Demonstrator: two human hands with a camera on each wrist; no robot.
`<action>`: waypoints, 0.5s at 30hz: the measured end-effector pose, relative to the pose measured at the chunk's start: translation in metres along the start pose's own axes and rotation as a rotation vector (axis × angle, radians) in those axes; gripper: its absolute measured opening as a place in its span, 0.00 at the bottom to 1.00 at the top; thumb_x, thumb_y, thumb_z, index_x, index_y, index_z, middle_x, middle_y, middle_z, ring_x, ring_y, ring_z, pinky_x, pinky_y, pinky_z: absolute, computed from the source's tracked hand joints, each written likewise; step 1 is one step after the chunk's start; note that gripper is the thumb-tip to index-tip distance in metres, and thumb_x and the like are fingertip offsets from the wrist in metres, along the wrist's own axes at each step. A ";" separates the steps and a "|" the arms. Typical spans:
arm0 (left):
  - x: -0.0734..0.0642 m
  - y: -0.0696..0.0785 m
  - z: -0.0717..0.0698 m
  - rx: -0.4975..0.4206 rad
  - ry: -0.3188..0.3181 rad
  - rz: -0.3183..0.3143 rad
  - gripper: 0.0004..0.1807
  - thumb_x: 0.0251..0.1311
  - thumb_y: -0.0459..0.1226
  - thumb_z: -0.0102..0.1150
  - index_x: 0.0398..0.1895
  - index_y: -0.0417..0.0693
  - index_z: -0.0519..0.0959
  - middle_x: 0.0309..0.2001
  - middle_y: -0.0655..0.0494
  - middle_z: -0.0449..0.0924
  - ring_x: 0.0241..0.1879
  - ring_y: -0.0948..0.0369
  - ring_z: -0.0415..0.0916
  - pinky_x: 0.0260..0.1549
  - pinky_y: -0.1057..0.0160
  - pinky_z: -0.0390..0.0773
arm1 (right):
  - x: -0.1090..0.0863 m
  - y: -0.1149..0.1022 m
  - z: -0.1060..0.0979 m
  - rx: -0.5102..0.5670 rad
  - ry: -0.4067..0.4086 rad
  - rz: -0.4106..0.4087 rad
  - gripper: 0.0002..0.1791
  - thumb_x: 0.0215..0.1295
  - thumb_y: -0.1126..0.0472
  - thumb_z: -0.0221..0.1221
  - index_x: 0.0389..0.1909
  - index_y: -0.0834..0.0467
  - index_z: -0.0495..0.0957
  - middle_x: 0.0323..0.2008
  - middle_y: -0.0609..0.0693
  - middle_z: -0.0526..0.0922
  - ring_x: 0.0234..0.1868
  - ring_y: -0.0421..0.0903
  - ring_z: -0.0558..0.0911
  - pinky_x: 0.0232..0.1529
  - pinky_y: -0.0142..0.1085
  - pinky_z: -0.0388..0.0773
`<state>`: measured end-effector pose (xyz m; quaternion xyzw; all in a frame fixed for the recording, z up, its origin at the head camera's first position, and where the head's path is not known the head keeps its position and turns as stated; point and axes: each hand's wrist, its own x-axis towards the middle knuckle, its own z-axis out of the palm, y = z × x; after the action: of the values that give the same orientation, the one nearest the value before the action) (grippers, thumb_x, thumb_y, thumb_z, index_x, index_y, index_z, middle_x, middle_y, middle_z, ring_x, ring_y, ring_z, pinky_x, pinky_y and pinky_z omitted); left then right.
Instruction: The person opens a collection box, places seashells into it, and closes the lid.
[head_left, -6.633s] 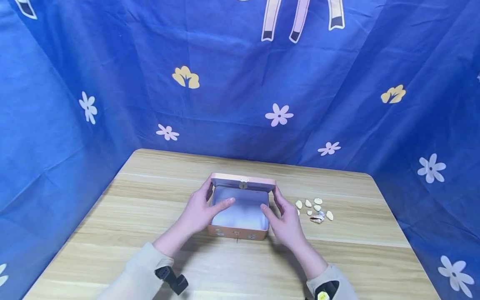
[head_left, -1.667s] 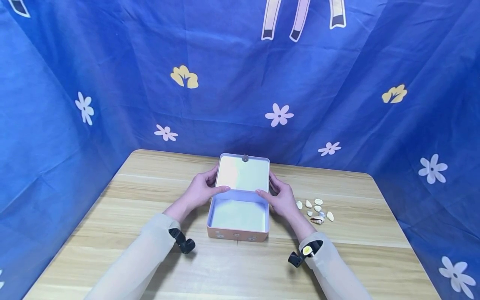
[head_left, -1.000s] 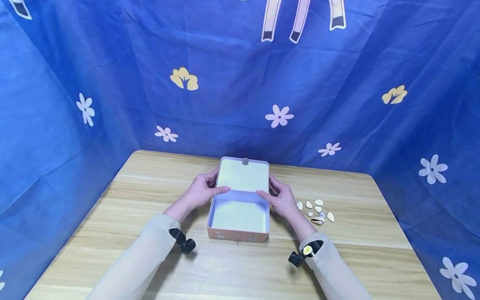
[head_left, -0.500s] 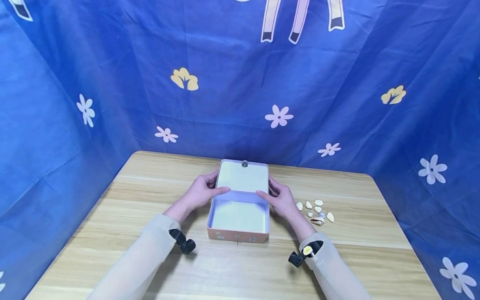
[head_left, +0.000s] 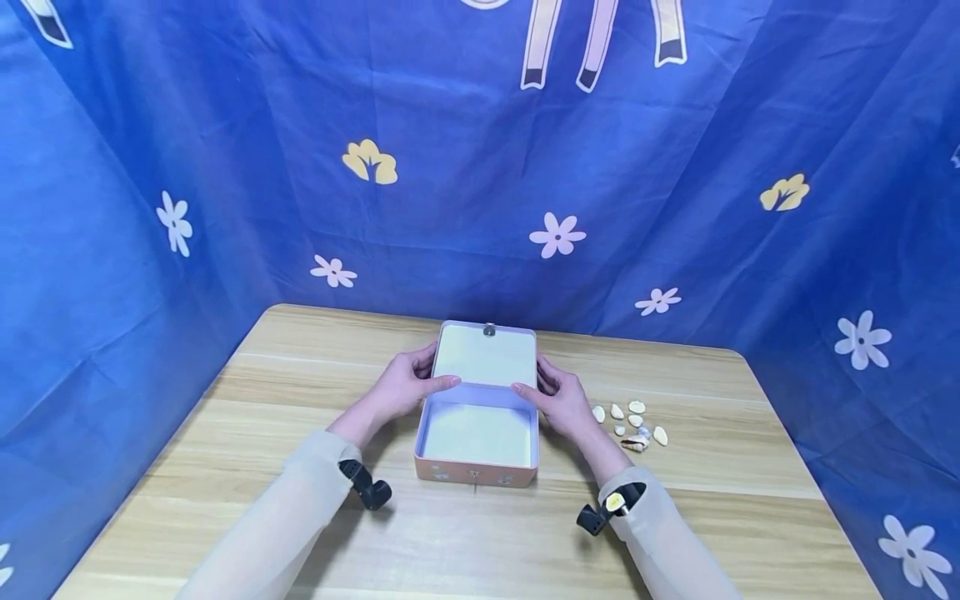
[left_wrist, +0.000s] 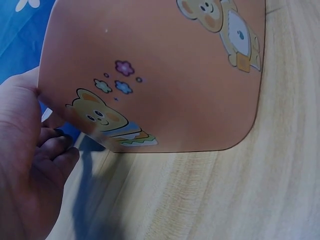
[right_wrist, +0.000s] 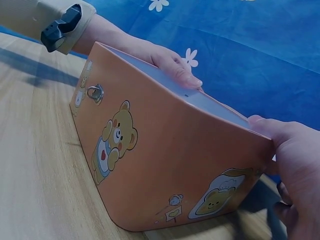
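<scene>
A pinkish-orange tin box (head_left: 476, 472) printed with cartoon bears stands on the table, its lid (head_left: 486, 355) leaning back and its pale inside bare. A small metal clasp (head_left: 489, 330) sits at the lid's far edge. My left hand (head_left: 397, 387) grips the back left corner, thumb over the rim and fingers along the lid's side. At the opposite corner my right hand (head_left: 564, 404) holds the box the same way. Up close, the right wrist view shows the bear-printed front wall (right_wrist: 155, 150) and the metal catch (right_wrist: 95, 92).
Right of the box lie several small pale seashells (head_left: 660, 436) and a brown-striped spiral shell (head_left: 634, 443). The wooden table (head_left: 712, 533) ends against a blue patterned curtain (head_left: 450, 208) at the back and both sides.
The lid was half raised earlier, with both hands at its sides; it has since swung back wide. Over the last second it tips slightly farther back while the hands stay nearly still.
</scene>
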<state>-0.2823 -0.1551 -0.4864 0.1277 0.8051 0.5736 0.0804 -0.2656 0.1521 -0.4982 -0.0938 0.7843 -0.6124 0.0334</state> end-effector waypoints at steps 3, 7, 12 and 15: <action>-0.001 0.000 0.000 0.003 -0.001 0.009 0.55 0.63 0.44 0.77 0.82 0.33 0.53 0.77 0.37 0.63 0.72 0.46 0.69 0.67 0.56 0.72 | -0.001 0.003 0.001 -0.003 0.021 -0.026 0.45 0.67 0.59 0.74 0.79 0.67 0.61 0.77 0.62 0.64 0.76 0.58 0.66 0.73 0.42 0.66; -0.002 0.000 -0.001 0.057 0.014 0.040 0.55 0.62 0.46 0.77 0.83 0.35 0.54 0.76 0.37 0.65 0.71 0.45 0.71 0.67 0.53 0.73 | -0.002 0.004 0.002 -0.028 0.057 -0.079 0.46 0.65 0.58 0.76 0.78 0.67 0.65 0.75 0.63 0.68 0.75 0.57 0.69 0.73 0.41 0.67; -0.004 0.002 -0.002 0.182 0.069 0.079 0.52 0.61 0.51 0.77 0.82 0.40 0.61 0.77 0.42 0.66 0.73 0.46 0.68 0.70 0.50 0.70 | -0.007 -0.004 0.005 -0.038 0.151 -0.140 0.45 0.58 0.62 0.79 0.73 0.72 0.69 0.70 0.68 0.74 0.71 0.62 0.74 0.71 0.52 0.71; -0.007 0.004 -0.002 0.236 0.096 0.088 0.51 0.62 0.53 0.76 0.82 0.40 0.62 0.78 0.44 0.63 0.75 0.45 0.63 0.72 0.48 0.67 | -0.010 -0.008 0.007 -0.032 0.215 -0.179 0.41 0.56 0.63 0.80 0.68 0.72 0.75 0.65 0.68 0.79 0.66 0.65 0.79 0.66 0.57 0.75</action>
<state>-0.2757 -0.1576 -0.4817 0.1436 0.8636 0.4833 0.0008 -0.2533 0.1452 -0.4928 -0.0978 0.7814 -0.6069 -0.1070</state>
